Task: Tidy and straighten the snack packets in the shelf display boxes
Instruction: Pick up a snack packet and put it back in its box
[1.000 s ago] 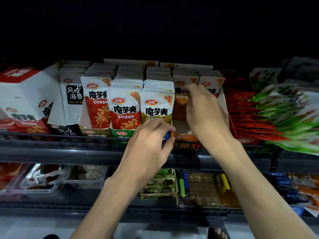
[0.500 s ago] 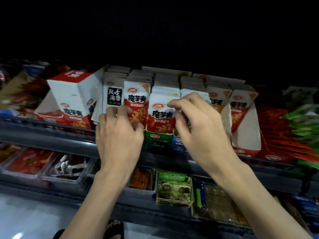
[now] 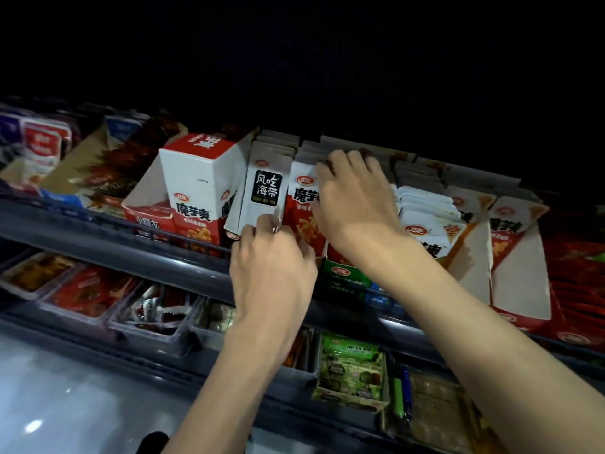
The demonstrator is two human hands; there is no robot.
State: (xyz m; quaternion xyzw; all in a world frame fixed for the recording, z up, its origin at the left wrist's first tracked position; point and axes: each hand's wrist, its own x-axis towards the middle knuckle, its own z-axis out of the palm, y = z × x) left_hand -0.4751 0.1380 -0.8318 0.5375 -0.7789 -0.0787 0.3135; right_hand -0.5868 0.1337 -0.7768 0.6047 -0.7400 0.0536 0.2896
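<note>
Rows of white snack packets stand in display boxes on the upper shelf. My left hand [image 3: 270,257] pinches the bottom edge of the front white packet with a black label [image 3: 263,198]. My right hand [image 3: 352,204] lies palm down over the neighbouring row of red-and-white packets [image 3: 302,208], fingers curled over their tops. Further right, more white packets [image 3: 425,224] lean forward in a row, beside orange-trimmed packets [image 3: 471,217] in a tall white box [image 3: 520,283]. A green box front [image 3: 345,278] shows under my right wrist.
A closed red-and-white carton [image 3: 199,188] stands left of the black-label row. The dark shelf rail [image 3: 131,247] runs along the front. Below it sit clear trays of snacks [image 3: 91,290] and a green box [image 3: 352,368]. Red packets [image 3: 573,273] lie at far right.
Both hands have shifted left along the shelf. My left hand went from the shelf front to the black-label packet; my right hand moved from the third row onto the red-and-white row.
</note>
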